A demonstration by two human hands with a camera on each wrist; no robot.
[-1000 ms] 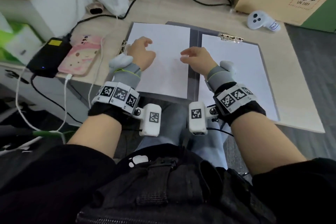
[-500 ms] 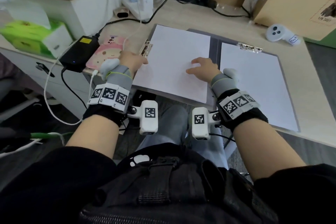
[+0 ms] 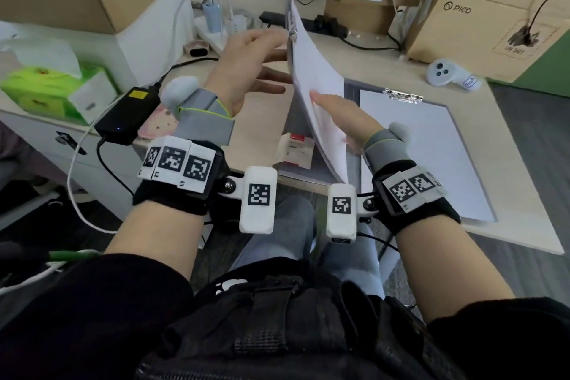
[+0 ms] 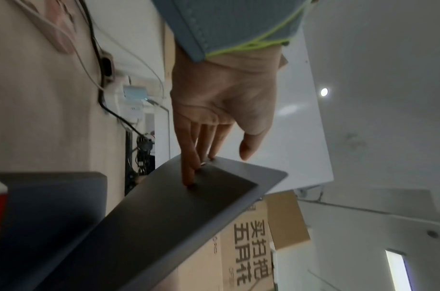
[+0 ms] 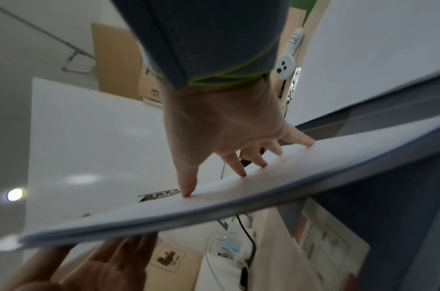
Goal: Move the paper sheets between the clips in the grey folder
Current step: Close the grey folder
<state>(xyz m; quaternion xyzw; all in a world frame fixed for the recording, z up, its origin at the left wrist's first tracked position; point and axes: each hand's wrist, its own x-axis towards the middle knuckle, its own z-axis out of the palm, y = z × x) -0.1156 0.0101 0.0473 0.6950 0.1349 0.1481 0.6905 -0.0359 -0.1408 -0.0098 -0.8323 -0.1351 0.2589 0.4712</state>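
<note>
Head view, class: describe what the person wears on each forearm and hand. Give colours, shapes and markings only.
Both hands, left hand and right hand, are bare. Each wrist has a grey knit cuff edged in lime green, then a black band carrying white blocks printed with black square codes. A white rounded camera pod with one such code sticks out from each band. Black sleeves are pushed up the forearms.

The flat grey plastic folder (image 3: 350, 92) lies open on the desk, its right half flat, its left cover (image 4: 179, 198) raised steeply from the spine. A stack of white paper sheets (image 3: 320, 108) bows against that raised cover under a silver metal clip (image 3: 292, 28) at the cover's far end. Right of the spine, 1 white sheet (image 3: 431, 151) lies flat under a second silver clip (image 3: 403, 96).
</note>
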